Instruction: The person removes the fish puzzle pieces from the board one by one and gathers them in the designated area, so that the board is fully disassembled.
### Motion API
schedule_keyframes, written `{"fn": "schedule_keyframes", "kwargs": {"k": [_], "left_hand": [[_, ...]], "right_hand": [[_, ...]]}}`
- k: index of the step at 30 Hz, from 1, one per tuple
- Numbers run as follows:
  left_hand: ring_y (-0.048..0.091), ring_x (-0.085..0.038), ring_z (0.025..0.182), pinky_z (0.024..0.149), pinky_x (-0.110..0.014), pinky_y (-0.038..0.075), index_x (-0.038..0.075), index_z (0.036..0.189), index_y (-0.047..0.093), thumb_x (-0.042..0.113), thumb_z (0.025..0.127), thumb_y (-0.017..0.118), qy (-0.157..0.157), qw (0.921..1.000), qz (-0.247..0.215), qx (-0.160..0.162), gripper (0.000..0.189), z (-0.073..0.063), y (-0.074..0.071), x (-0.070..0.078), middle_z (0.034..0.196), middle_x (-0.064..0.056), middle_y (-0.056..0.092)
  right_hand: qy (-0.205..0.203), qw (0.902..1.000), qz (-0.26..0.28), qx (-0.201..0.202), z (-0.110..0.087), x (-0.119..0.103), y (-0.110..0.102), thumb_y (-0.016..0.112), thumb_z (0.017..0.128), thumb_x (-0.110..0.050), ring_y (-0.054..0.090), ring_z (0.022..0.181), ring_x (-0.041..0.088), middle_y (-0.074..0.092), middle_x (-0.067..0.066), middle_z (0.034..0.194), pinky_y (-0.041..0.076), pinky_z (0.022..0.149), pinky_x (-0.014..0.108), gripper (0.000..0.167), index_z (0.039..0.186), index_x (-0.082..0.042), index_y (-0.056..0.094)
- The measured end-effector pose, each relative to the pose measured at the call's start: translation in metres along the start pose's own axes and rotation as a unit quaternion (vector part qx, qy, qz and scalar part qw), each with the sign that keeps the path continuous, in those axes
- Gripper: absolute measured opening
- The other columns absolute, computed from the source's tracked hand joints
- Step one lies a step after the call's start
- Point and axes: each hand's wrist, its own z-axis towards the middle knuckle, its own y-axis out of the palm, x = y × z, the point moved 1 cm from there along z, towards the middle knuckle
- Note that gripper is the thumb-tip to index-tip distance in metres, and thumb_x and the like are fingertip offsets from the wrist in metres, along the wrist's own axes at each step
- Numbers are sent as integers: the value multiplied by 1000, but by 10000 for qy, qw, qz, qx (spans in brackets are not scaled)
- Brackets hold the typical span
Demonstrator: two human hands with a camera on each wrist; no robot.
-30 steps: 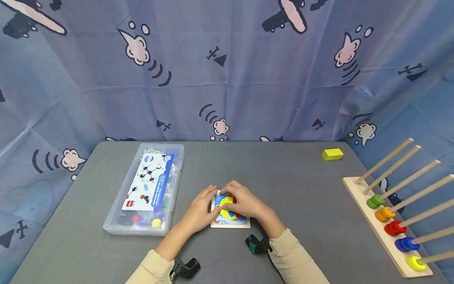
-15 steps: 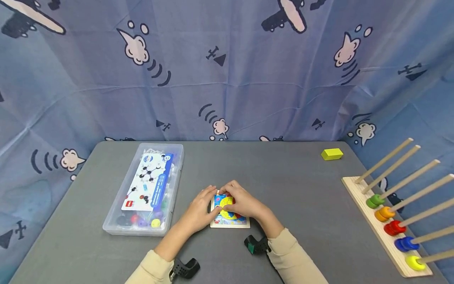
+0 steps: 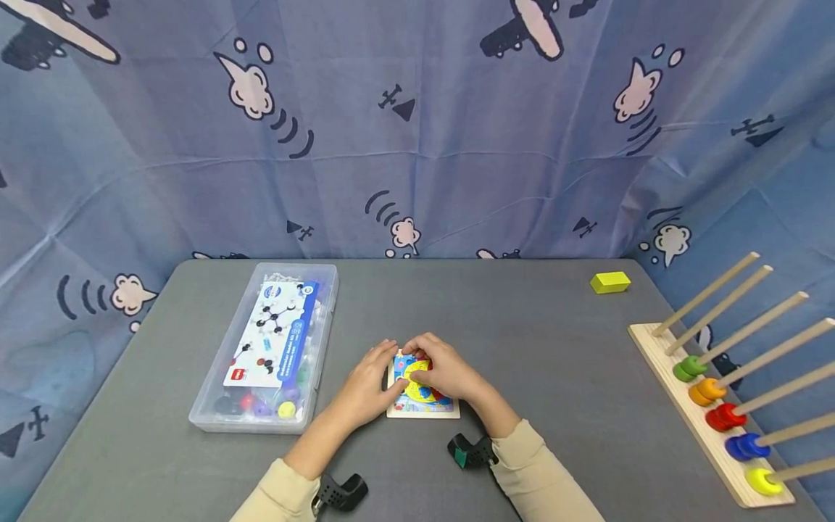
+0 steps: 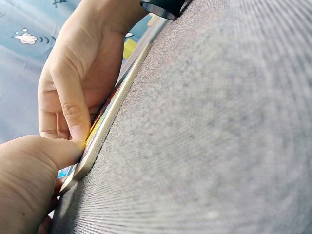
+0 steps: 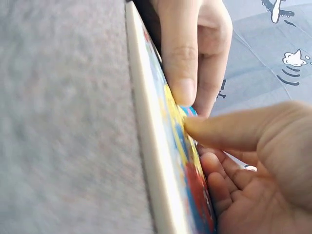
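Observation:
A small square wooden jigsaw puzzle (image 3: 424,407) with a yellow, red and blue picture lies flat on the table between both hands. My left hand (image 3: 367,388) holds its left side, thumb on the yellow part of the picture and fingers along the far left edge. Reaching over from the other side, my right hand (image 3: 450,368) has its thumb on the yellow part and its curled fingers at the far edge. In the right wrist view the two thumbs nearly meet on the yellow area (image 5: 176,117). The hands cover part of the picture, and whether a single piece is pinched is hidden.
A clear plastic case (image 3: 215,417) with a molecule-model label stands left of the hands. At the back right lies a yellow block (image 3: 610,283). A wooden peg board (image 3: 701,442) with coloured rings and upright rods stands along the right edge. A patterned curtain (image 3: 352,94) hangs behind.

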Motion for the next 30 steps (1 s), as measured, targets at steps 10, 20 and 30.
{"fn": "schedule_keyframes", "kwargs": {"k": [10,20,30], "left_hand": [[42,-34,133,110,-50,36,-4,132,50,24,86,67,99,9999,57,93,56,-1,0,2,139,-20,48],[42,-34,133,112,-49,34,-5,132,50,25,86,67,169,9998,46,137,58,-2,1,0,139,-21,48],[41,-35,134,111,-51,35,-4,133,49,27,87,66,96,9999,43,115,58,-1,1,-1,140,-21,48]], "right_hand": [[52,9984,-283,480,-2,-2,4,71,82,-5,52,90,13,59,3,103,48,80,30,31,113,-8,66],[-199,9966,-575,562,-2,-1,4,72,83,-7,52,87,13,57,2,97,49,77,27,29,111,-8,66],[-65,9974,-495,511,-1,-3,-7,71,83,-8,52,88,14,56,3,99,49,79,29,27,110,-9,66]]}}
